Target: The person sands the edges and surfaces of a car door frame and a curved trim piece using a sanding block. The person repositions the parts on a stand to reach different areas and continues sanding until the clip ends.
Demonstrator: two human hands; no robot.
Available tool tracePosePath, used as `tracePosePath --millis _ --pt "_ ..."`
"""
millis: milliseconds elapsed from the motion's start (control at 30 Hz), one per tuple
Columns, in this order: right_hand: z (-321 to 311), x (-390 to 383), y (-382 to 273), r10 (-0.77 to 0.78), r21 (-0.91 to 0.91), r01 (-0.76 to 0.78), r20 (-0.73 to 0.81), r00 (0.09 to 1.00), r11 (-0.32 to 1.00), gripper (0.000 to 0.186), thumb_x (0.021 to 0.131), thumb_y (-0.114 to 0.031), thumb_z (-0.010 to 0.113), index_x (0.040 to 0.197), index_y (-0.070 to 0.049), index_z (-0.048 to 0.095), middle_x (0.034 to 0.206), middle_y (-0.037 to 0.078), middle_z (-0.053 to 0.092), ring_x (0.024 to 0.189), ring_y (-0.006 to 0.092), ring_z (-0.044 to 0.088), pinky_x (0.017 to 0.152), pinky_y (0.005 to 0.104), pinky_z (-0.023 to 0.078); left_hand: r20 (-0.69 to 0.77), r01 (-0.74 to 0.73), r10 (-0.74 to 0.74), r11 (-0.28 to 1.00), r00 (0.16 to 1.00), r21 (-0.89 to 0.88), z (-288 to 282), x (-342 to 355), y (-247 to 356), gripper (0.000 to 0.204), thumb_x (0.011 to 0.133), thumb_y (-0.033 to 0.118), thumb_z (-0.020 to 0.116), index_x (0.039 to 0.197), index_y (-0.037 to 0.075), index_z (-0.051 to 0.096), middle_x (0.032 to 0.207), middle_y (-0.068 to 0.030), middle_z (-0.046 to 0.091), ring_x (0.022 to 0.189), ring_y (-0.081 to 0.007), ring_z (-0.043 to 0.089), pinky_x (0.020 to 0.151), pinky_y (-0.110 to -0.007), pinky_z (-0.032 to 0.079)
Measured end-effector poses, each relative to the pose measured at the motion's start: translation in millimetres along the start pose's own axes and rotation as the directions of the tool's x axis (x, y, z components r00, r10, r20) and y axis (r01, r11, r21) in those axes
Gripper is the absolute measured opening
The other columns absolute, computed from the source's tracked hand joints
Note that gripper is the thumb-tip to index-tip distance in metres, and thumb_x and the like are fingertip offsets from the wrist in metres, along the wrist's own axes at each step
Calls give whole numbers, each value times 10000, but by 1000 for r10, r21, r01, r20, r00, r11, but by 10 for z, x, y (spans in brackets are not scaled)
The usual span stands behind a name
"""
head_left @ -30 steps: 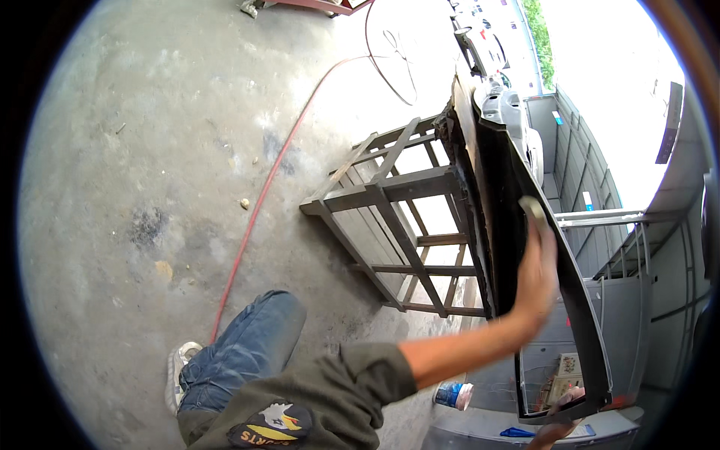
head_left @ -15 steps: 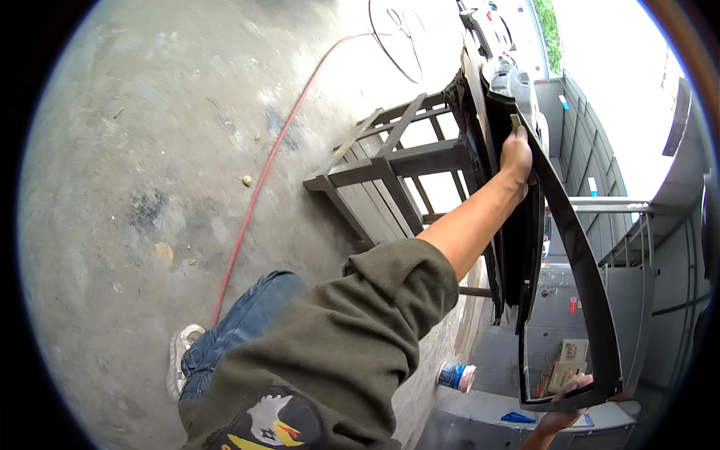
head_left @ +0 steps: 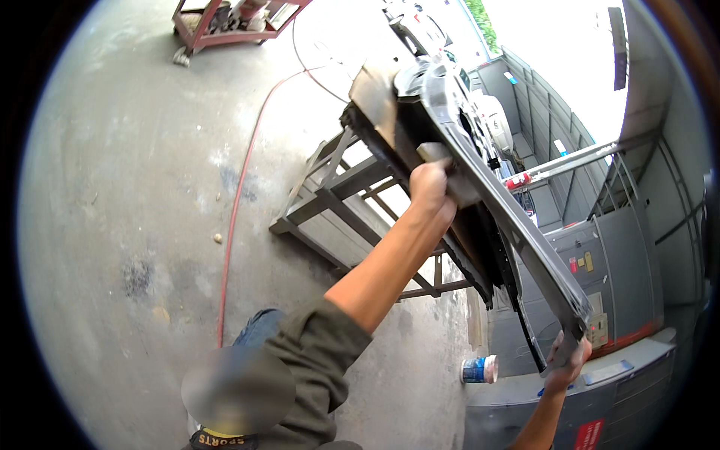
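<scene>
A dark car door (head_left: pixel 487 199) with a slim window frame slants across the middle, held at two places. My left hand (head_left: pixel 433 187) is closed around its inner edge near the middle. A pale block-like piece (head_left: pixel 433 152) shows at that thumb; whether it belongs to the door, I cannot tell. Lower right, my right hand (head_left: pixel 570 358) grips the corner of the window frame, fingers wrapped over it. Just beneath the door is a grey metal stand (head_left: pixel 352 180), its legs showing on the left. The door's underside is partly hidden by my left forearm.
A red hose (head_left: pixel 241 176) runs along the concrete floor on the left. A reddish cart (head_left: pixel 240 22) with containers stands at the far left. Near my right forearm is a blue and white bucket (head_left: pixel 478 369). Grey wall panels (head_left: pixel 622 262) rise on the right.
The door has tilted, and in the picture it sits further left, along with my left hand. My right hand shows more fully at the frame corner. The view has shifted, bringing in the cart.
</scene>
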State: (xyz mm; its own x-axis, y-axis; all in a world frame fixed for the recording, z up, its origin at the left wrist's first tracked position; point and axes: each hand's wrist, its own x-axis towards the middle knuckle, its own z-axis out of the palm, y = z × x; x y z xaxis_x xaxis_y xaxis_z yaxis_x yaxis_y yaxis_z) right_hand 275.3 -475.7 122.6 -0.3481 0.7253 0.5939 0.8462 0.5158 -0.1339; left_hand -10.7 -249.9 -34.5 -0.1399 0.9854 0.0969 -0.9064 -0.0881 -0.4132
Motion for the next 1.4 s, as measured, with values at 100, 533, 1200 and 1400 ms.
tracePosePath --millis 100,533,1200,1400 --pt "40 65 -52 -17 -25 16 -18 1000 1000 587 1009 -486 351 807 29 549 620 91 386 591 204 381 612 374 324 22 61 -63 995 998 81 108 -674 -13 272 1033 27 425 1263 -104 486 1190 -241 638 1060 -357 696 982 -530 591" --pt "146 192 -282 -127 27 126 4 992 992 520 1054 -390 413 699 -10 393 579 6 298 540 99 311 507 346 232 111 172 -210 945 971 279 709 -2450 -84 256 1077 132 490 1222 -52 594 1159 -163 696 1006 -222 706 923 -375 592" --pt "93 -131 234 -109 -87 96 -157 982 992 582 1052 -449 368 1202 70 585 804 75 525 649 143 485 611 289 397 36 -233 231 964 972 126 -156 821 -167 512 1092 511 409 1008 61 636 772 -35 659 634 -169 641 589 -333 527" --pt "96 -173 108 -27 -39 27 -3 1000 999 682 1018 -493 371 1239 113 594 1035 154 643 816 230 619 777 347 490 21 -165 165 959 986 229 -27 535 9 499 1102 494 392 1024 69 642 805 -33 667 666 -159 649 624 -319 542"
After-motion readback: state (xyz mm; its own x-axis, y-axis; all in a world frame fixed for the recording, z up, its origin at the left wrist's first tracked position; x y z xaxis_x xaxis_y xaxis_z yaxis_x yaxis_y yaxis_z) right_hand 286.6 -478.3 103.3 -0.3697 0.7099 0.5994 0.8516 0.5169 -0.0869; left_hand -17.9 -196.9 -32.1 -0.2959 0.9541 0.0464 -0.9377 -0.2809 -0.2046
